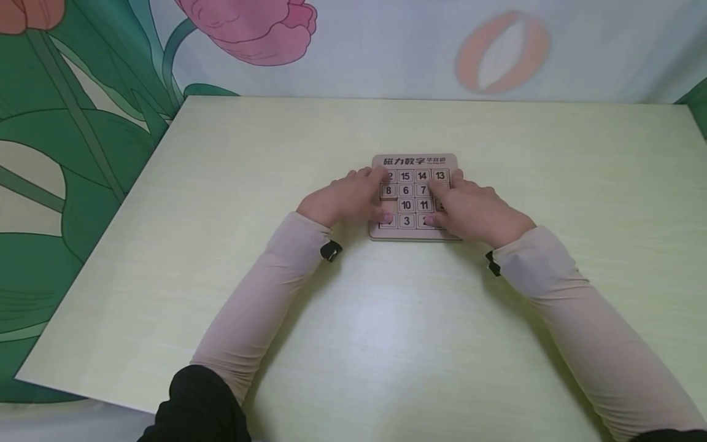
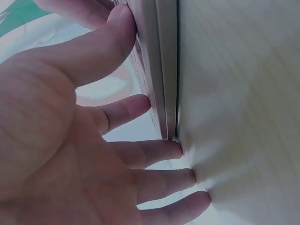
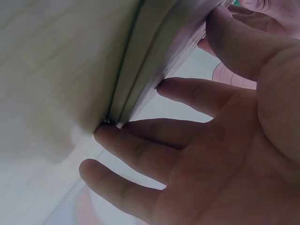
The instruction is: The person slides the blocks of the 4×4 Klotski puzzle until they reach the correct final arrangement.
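A pale pink number sliding puzzle [image 1: 415, 234] lies flat on the table, with several numbered square tiles in its frame. One slot at the left side of its grid holds no tile. My left hand [image 1: 351, 199] is at its left side, thumb and index fingertips on the face. In the left wrist view, that hand's other fingers [image 2: 154, 152] reach past the board's edge to the tabletop. From the right, my right hand [image 1: 479, 210] lays its thumb and index finger on the tiles, covering some of them. In the right wrist view, its fingers [image 3: 140, 145] extend beside the board's edge [image 3: 140, 70].
A light wooden table [image 1: 386, 344] extends around the puzzle on all sides. Behind it hangs a backdrop with a pink flower [image 1: 259, 27] and green leaves [image 1: 33, 258]. Small black wrist devices [image 1: 331, 250] sit at the sleeve cuffs.
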Available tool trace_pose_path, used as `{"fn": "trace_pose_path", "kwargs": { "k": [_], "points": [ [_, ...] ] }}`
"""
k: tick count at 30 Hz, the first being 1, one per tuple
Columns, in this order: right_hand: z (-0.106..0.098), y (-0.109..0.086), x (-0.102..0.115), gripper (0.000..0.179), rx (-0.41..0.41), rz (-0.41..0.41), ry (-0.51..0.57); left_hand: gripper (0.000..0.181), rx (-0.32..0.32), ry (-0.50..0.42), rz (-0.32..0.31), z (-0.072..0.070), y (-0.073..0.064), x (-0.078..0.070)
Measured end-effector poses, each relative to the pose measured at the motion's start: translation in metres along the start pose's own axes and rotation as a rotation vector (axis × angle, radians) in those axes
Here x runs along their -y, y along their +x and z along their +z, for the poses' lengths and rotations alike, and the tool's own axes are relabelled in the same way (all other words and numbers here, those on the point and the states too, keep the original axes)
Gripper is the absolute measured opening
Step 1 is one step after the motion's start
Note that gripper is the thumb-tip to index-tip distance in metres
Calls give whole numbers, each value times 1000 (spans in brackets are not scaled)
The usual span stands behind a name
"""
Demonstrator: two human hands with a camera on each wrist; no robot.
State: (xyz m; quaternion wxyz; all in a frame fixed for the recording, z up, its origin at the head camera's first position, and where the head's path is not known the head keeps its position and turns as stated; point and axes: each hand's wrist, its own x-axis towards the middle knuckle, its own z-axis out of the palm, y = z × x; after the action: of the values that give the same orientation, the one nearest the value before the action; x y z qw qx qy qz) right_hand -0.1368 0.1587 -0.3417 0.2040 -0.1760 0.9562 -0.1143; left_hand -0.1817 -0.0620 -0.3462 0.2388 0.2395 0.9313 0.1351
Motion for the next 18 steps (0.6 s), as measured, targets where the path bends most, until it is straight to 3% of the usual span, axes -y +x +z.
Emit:
{"fn": "trace_pose_path", "kwargs": {
  "k": [12,18],
  "points": [
    [2,1,-1,70,-16,-8,6,49,3,-9,33,-1,0,-2],
    [3,2,-1,70,-9,-3,15,53,-26,-34,35,1,1,0]
  ]
}}
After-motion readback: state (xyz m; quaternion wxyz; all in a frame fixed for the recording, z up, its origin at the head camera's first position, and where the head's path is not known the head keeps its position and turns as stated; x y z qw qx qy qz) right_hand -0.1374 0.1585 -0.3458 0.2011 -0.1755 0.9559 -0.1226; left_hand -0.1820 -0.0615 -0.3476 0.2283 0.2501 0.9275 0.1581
